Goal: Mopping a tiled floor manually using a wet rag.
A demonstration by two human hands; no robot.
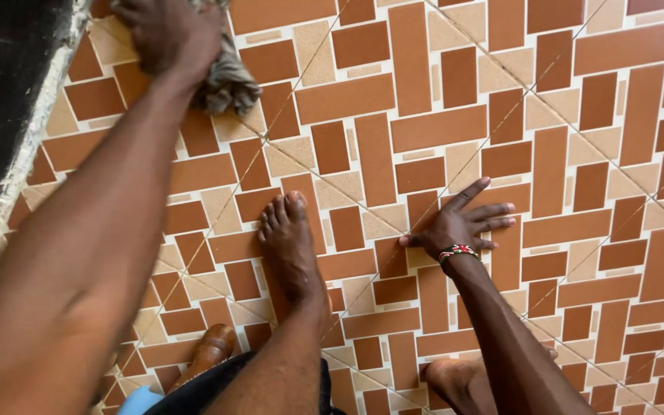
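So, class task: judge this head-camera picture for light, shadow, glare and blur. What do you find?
Head view: even, soft light; only faint shadow under the right hand on the tiled floor; slight sheen, no harsh glare. The left hand and cloth look softly blurred; the near left forearm looms large.

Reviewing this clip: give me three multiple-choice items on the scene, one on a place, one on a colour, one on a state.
1. Where does the cloth lie?
A. Under the left hand, near the dark wall edge
B. Under the right hand
C. Across the bare foot

2. What colours is the floor tiling?
A. Blue and white
B. Brown and beige
C. Plain grey

3. How is the right hand?
A. Clenched on a brush
B. Lifted off the floor
C. Flat on the tiles, fingers spread

Answers: 1 A, the left hand presses the bunched cloth at top left. 2 B, brown rectangles sit among beige ones. 3 C, the palm rests down, empty.
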